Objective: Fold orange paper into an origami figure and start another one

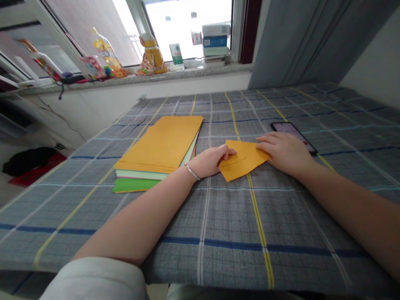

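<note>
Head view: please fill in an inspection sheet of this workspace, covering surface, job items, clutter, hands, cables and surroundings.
Surface: covered with a grey plaid cloth.
Job items: folded orange paper between the hands; paper stack to its left, orange on top, green and other colours showing at the edges.
Clutter: phone beside the right hand.
Hands: left hand touches the paper's left side, right hand its right corner; grip unclear.
Cables: thin dark cable along the wall, left.
Surroundings: bottles and boxes on the windowsill; grey curtain.

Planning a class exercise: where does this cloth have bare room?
Cloth lies bare between the forearms, left of the paper stack, and from phone to curtain. Crowded: the middle, where left hand and right hand touch the small paper.
</note>
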Demonstrator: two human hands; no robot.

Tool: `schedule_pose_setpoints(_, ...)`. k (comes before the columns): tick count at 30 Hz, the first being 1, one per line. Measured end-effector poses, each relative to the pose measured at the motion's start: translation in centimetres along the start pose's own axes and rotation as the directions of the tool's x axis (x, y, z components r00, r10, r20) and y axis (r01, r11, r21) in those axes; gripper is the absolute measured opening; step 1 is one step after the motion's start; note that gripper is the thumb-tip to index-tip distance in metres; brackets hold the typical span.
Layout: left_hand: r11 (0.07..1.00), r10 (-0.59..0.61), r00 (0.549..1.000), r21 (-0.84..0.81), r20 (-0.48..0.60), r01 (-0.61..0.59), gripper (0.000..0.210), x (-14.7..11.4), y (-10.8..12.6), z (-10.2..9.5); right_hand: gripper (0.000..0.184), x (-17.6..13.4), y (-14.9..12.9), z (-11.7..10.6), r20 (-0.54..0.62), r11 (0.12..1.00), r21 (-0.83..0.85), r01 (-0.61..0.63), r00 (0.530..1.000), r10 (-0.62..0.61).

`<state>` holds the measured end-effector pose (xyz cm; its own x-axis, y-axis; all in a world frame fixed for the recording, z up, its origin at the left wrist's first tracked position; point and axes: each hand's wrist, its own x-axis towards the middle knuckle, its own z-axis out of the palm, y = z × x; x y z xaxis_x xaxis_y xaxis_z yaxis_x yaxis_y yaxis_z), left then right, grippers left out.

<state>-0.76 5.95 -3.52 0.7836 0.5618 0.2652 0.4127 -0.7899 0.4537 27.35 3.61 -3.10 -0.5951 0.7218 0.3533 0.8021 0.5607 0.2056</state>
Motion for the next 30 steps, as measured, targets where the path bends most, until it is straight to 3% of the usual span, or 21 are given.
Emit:
schedule_pose_setpoints(5, 0.997, 0.046, 0.998, 0.066, 0.052, -0.049, 0.02, -0.1, -0.8, -0.5, 0.022, -0.1, -0.6, -0.6, 0.013, 0.991, -0.007, 0.132, 0.991, -0.132)
schedule_pose_setpoints(9, 0.994, -0.009, 0.998, 0.105, 0.068, 0.002, 0.032, -0.4, -1.8, -1.2, 0.022, -0.4, -1.1, -0.8, 0.01, 0.981, 0.018, 0.191, 0.982, -0.191)
schedule_pose_setpoints(14, 0.961, -0.193, 0.979, -0.216, -0.067, 0.174, 0.034, -0.5, -2.7, -1.3, 0.019, -0.6, -1.5, -0.9, 0.07, 0.982, -0.011, 0.19, 0.98, -0.188)
schedule_pose_setpoints(19, 0.863, -0.364, 0.931, -0.368, 0.022, 0.346, 0.034, -0.3, -2.2, -1.7, 0.015, -0.5, -1.8, -1.1, 0.134, 0.992, -0.007, 0.125, 0.983, -0.123)
schedule_pose_setpoints(21, 0.883, -0.361, 0.93, -0.296, 0.065, 0.363, 0.031, -0.4, -1.8, -2.0, 0.017, -0.5, -1.8, -1.1, 0.128, 0.995, 0.033, 0.098, 0.987, -0.101)
schedule_pose_setpoints(24, 0.956, -0.29, 0.951, -0.016, 0.109, 0.294, 0.032, -0.4, -0.7, -1.9, 0.026, -0.6, -1.9, -1.1, 0.1, 0.994, 0.082, 0.077, 0.991, -0.085)
schedule_pose_setpoints(26, 0.958, -0.264, 0.961, 0.141, 0.081, 0.251, 0.034, -0.4, 0.1, -1.6, 0.029, -0.6, -2.1, -1.0, 0.076, 0.993, 0.092, 0.071, 0.994, -0.078)
schedule_pose_setpoints(30, 0.946, -0.2, 0.973, 0.282, 0.113, 0.161, 0.048, -0.3, 1.5, -0.7, 0.03, -0.5, -2.8, -1.0, 0.046, 0.992, 0.089, 0.092, 0.994, -0.096)
